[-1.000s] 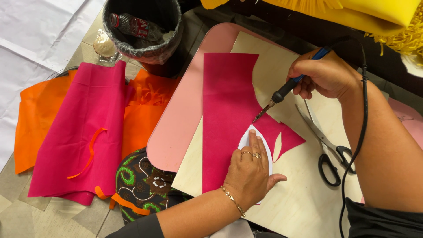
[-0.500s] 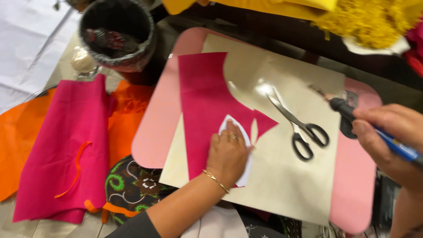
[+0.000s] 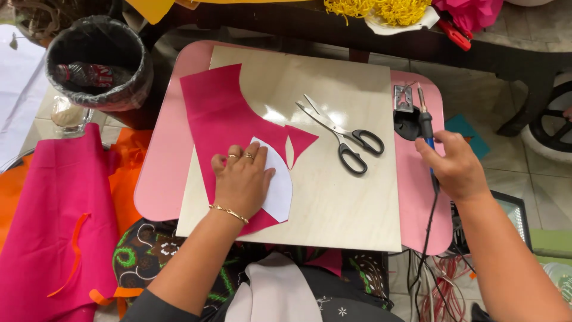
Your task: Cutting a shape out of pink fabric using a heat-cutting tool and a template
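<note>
My left hand (image 3: 241,182) lies flat on a white paper template (image 3: 280,185) that sits on a magenta fabric piece (image 3: 223,116), spread over a pale wooden board (image 3: 339,209). My right hand (image 3: 456,167) grips a black corded hot-tip tool (image 3: 424,122), its tip pointing up beside a small metal stand (image 3: 403,98) at the right edge of the pink tray table (image 3: 158,173). Black-handled scissors (image 3: 342,134) lie open on the board between my hands.
A black-lined bin (image 3: 98,62) stands at the upper left. Pink cloth (image 3: 53,220) and orange cloth (image 3: 128,173) lie on the floor at left. Yellow fringe (image 3: 381,11) and a dark bench sit along the top. Cords (image 3: 426,268) hang at lower right.
My right hand has carried the hot-tip tool away from the fabric to the table's right edge, near the metal stand. My left hand stays on the template. The view has shifted right.
</note>
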